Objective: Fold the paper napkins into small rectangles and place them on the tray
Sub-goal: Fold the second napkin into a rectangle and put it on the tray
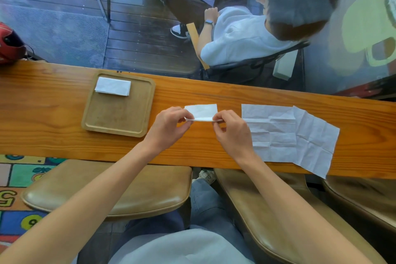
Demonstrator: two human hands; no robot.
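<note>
A partly folded white napkin [202,111] lies on the wooden counter, its near edge lifted and doubled over. My left hand [169,124] pinches the left end of that edge and my right hand [231,128] pinches the right end. A wooden tray [117,120] sits to the left, and one folded napkin rectangle [113,86] rests in its far left corner. Two unfolded, creased napkins [272,130] overlap flat on the counter to the right of my right hand; the outer one [317,139] hangs over the near edge.
The narrow wooden counter [53,113] runs left to right against a window. A red helmet [9,44] sits at its far left end. Padded stools [107,188] stand below the near edge. Beyond the glass, a person in a white shirt [240,36] sits on a chair.
</note>
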